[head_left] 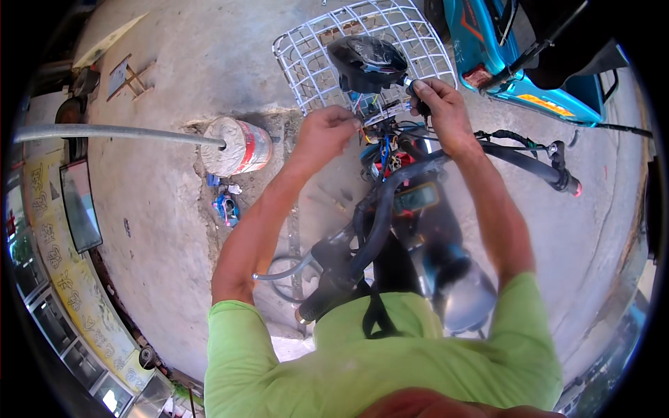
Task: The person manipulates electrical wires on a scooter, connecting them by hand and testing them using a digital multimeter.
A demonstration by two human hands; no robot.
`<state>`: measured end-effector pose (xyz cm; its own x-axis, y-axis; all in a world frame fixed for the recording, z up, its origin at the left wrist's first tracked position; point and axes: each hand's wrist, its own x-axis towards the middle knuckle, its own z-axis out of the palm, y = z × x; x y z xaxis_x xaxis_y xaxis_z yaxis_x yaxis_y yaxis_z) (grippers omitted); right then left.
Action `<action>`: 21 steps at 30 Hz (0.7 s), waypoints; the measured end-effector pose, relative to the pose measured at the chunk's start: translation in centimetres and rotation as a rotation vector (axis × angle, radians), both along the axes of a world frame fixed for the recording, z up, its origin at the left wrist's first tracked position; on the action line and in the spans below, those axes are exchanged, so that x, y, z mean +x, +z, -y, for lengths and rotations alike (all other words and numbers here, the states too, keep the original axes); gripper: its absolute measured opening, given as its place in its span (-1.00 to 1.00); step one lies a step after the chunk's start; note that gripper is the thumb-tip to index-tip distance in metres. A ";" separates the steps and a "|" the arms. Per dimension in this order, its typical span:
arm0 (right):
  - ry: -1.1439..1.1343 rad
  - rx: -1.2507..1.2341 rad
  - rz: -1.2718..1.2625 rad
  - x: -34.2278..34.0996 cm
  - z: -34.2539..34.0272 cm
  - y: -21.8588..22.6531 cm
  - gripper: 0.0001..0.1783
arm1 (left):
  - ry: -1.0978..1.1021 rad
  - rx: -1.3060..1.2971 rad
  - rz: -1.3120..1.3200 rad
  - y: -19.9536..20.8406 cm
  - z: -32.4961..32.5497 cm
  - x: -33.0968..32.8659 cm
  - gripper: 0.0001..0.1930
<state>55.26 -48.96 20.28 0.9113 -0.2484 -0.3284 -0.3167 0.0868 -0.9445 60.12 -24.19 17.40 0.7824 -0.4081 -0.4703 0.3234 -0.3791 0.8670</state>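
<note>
My left hand (327, 136) is pinched at the thin coloured wires (368, 136) in front of the handlebar, its fingertips closed on a wire. Opposite it, my right hand (444, 115) has thumb and fingers closed on a small dark piece I cannot make out, beside a silvery stem. Just beyond the hands sits a glossy black rounded housing (369, 61), perhaps a headlight or mirror. Below the hands, blue and red wiring (391, 161) hangs exposed from the opened front of the bike. The dark curved handlebar (387, 198) runs between my forearms.
A white wire basket (303, 59) stands ahead. To the right is a turquoise vehicle (481, 42). On the left, a cement-filled bucket (237, 146) holds a metal pole (118, 132), with a blue crumpled item (226, 209) near it. A dark display (414, 199) lies under the handlebar.
</note>
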 end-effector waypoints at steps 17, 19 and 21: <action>0.033 -0.084 0.010 0.0 0.1 -0.5 -0.69 | 0.202 -0.169 -0.129 -1.1 0.0 -1.6 -0.80; 0.028 -0.066 0.011 0.0 0.2 -0.9 -0.68 | 0.200 -0.179 -0.119 -1.1 0.1 -1.9 -0.77; 0.031 -0.063 0.036 0.0 0.2 -1.1 -0.68 | 0.175 -0.176 -0.134 -1.3 0.0 -1.9 -0.76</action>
